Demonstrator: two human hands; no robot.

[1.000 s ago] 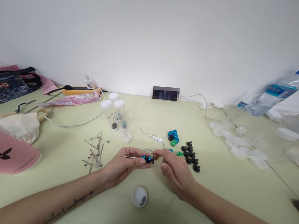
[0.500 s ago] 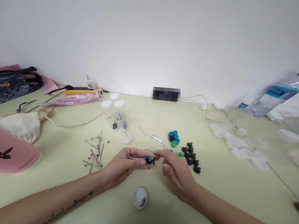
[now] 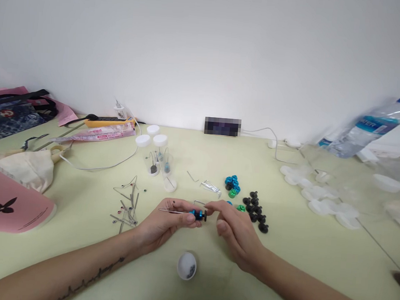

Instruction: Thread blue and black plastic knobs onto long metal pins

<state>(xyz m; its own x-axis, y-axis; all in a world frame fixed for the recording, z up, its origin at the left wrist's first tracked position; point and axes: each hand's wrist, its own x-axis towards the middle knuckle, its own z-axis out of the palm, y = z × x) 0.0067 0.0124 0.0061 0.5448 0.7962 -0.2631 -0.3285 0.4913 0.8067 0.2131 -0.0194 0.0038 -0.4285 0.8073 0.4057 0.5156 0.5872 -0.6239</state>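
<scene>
My left hand point(image 3: 168, 219) pinches a small blue and black knob-like part point(image 3: 198, 214) between thumb and fingers. A thin straight metal rod point(image 3: 172, 211) runs leftward from it across the fingers. My right hand point(image 3: 240, 234) is close by on the right, its index finger stretched to the black end of the part and its thumb apart; whether the fingertip touches is unclear. A thin bent metal wire or key point(image 3: 199, 202) shows just behind the hands. Below them stands a small white cup point(image 3: 187, 260) with small dark grey pieces inside.
Several blue, black and green knobs point(image 3: 232, 185) and black flanged pieces point(image 3: 256, 212) lie right of the hands. L-shaped metal keys point(image 3: 211, 188) lie behind. Metal rods point(image 3: 131, 204), capped clear tubes point(image 3: 160, 141) and a pink cup point(image 3: 19, 200) are left. A water bottle point(image 3: 368, 128) leans far right.
</scene>
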